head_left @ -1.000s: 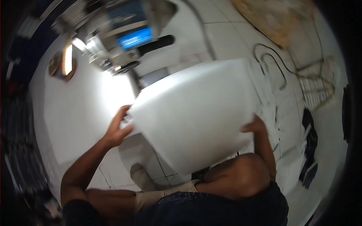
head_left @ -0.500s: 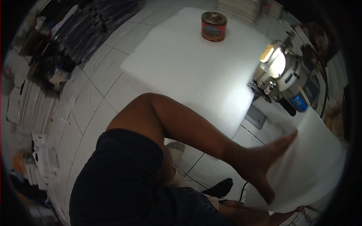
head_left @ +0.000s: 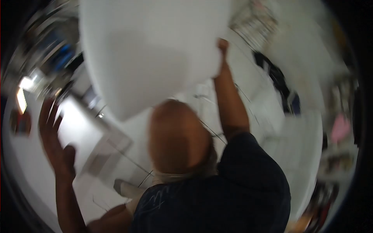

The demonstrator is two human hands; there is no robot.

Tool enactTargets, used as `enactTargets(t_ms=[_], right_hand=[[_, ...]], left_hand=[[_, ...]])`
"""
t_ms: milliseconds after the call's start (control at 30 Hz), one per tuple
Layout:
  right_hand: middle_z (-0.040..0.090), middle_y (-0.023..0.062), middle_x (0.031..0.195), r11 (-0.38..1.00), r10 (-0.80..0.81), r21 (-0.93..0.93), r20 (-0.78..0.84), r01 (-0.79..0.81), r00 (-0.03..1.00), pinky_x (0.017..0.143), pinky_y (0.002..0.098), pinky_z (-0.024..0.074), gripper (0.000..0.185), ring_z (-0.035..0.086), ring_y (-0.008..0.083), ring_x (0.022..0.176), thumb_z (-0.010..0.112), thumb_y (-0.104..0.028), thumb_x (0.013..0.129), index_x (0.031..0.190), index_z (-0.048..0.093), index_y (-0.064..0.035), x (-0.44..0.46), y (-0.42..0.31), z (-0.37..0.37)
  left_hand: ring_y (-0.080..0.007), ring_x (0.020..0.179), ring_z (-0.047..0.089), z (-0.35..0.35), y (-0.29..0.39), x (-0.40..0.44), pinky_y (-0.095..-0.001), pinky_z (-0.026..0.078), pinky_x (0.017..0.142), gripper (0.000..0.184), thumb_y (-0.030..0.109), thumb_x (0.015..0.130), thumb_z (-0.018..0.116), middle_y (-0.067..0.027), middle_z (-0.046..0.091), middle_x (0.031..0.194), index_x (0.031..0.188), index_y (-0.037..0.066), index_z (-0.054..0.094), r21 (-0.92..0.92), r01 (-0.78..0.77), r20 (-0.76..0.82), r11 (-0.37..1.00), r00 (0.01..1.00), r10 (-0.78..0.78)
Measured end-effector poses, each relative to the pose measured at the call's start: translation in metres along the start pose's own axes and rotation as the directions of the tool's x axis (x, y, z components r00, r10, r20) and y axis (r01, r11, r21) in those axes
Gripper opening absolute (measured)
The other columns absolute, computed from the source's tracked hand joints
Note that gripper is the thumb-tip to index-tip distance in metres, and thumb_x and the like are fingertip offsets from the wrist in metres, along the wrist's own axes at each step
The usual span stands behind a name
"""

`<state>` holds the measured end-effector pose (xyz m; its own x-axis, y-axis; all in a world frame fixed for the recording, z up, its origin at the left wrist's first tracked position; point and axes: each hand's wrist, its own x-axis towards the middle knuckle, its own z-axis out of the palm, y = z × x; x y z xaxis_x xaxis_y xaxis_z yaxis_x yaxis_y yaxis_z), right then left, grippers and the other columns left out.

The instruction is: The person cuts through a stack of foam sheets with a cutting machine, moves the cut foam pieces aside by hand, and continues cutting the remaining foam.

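A large white sheet (head_left: 147, 50), soft-looking and slightly blurred, fills the top middle of the head view. My right hand (head_left: 221, 54) grips its right edge, with the arm stretched forward. On the left, my left hand (head_left: 54, 139) is open and empty, fingers apart, over the white work surface (head_left: 23, 167). Just beyond its fingertips stands a machine with a lit lamp (head_left: 25, 83), smeared by motion. A red tin (head_left: 21, 122) sits left of that hand.
My bent knee (head_left: 175, 136) is in the middle, above the tiled floor (head_left: 136, 163). A pale stack (head_left: 299, 155) stands at the right, with a pink thing (head_left: 340, 128) beyond it. A dark object (head_left: 274, 75) lies on the floor at upper right.
My view has swung to the right, so the machine and tin now appear at the left. The sheet has come up in front of me, held by my right hand. My left hand is away from it.
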<state>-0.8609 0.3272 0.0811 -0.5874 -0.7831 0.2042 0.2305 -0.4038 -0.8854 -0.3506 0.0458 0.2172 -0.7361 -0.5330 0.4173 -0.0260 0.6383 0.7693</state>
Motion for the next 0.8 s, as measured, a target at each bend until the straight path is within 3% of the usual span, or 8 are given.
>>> enactTargets(t_ms=[67,167,200,267,300,333,433,800], right_hand=[[0.059,0.0175,0.125,0.993,-0.049,-0.119,-0.279,0.016,0.959,0.087,0.0417,0.0547,0.086,0.063,0.0307,0.101,0.065,-0.053,0.073,0.136,0.044,0.0001,-0.061,-0.066,0.095],[0.055,0.0175,0.13,0.983,-0.178,-0.035,-0.417,0.179,0.891,0.094,0.0431,0.0511,0.09,0.059,0.032,0.111,0.065,-0.055,0.073,0.139,0.041,0.0008,-0.135,-0.086,0.075],[0.053,0.017,0.133,0.967,-0.251,-0.154,-0.455,0.202,0.855,0.098,0.0436,0.0489,0.094,0.055,0.0309,0.117,0.066,-0.055,0.073,0.141,0.037,0.0024,-0.165,-0.095,0.03],[0.054,0.017,0.131,0.969,-0.248,-0.163,-0.581,0.187,0.775,0.098,0.045,0.0491,0.089,0.056,0.0317,0.116,0.066,-0.05,0.075,0.14,0.036,0.0028,-0.217,-0.137,0.024],[0.055,0.0173,0.129,0.914,-0.399,-0.333,-0.646,0.23,0.651,0.097,0.0444,0.0498,0.082,0.056,0.0315,0.115,0.065,-0.046,0.076,0.137,0.039,0.0026,-0.252,-0.154,-0.026],[0.059,0.0146,0.114,0.899,-0.437,-0.349,-0.677,0.264,0.592,0.092,0.041,0.0512,0.061,0.059,0.0268,0.103,0.066,-0.042,0.078,0.121,0.052,-0.0007,-0.268,-0.175,-0.017],[0.057,0.0164,0.119,0.83,-0.549,-0.529,-0.722,0.176,0.422,0.094,0.0395,0.0505,0.07,0.058,0.0284,0.106,0.068,-0.04,0.077,0.128,0.046,0.002,-0.31,-0.227,-0.014],[0.054,0.0174,0.125,0.824,-0.339,-0.336,-0.937,-0.457,0.078,0.093,0.0426,0.0481,0.078,0.055,0.0304,0.111,0.07,-0.047,0.075,0.134,0.045,-0.0023,-0.518,-0.295,0.004]], left_hand=[[-0.0336,0.127,0.047,0.002,-0.019,-0.026,-0.0443,0.039,0.101,0.093,0.06,0.082,0.064,-0.0201,0.043,0.143,0.144,-0.001,0.033,-0.092,0.081,0.038,0.992,0.996,-0.078],[-0.0263,0.112,0.054,-0.004,-0.049,-0.043,-0.0381,0.041,0.092,0.071,0.039,0.085,0.065,-0.017,0.05,0.133,0.139,0.0,0.041,-0.059,0.194,0.229,0.979,0.957,-0.176],[-0.0236,0.107,0.055,-0.001,-0.054,-0.044,-0.0365,0.041,0.09,0.063,0.031,0.086,0.064,-0.0159,0.051,0.13,0.137,0.0,0.044,-0.074,0.236,0.268,0.969,0.941,-0.208],[-0.0208,0.1,0.055,0.013,-0.044,-0.039,-0.035,0.042,0.087,0.053,0.019,0.083,0.061,-0.0139,0.054,0.122,0.132,0.0,0.049,-0.107,0.256,0.267,0.961,0.938,-0.22],[-0.0208,0.099,0.054,0.017,-0.044,-0.036,-0.0347,0.042,0.086,0.051,0.017,0.082,0.062,-0.013,0.054,0.119,0.128,0.0,0.051,-0.077,0.22,0.329,0.972,0.927,-0.183],[-0.0207,0.097,0.054,0.02,-0.044,-0.035,-0.0345,0.042,0.086,0.048,0.016,0.08,0.062,-0.0121,0.054,0.116,0.125,-0.001,0.052,-0.048,0.183,0.387,0.982,0.91,-0.151],[-0.0204,0.096,0.054,0.031,-0.049,-0.029,-0.0338,0.042,0.086,0.044,0.019,0.083,0.062,-0.011,0.055,0.115,0.122,0.0,0.053,-0.02,0.123,0.456,0.992,0.884,-0.1],[-0.0267,0.087,0.055,0.07,-0.051,-0.037,-0.0359,0.044,0.074,0.038,0.002,0.069,0.062,-0.0149,0.059,0.103,0.106,0.001,0.055,-0.002,0.052,0.61,0.999,0.791,-0.04]])
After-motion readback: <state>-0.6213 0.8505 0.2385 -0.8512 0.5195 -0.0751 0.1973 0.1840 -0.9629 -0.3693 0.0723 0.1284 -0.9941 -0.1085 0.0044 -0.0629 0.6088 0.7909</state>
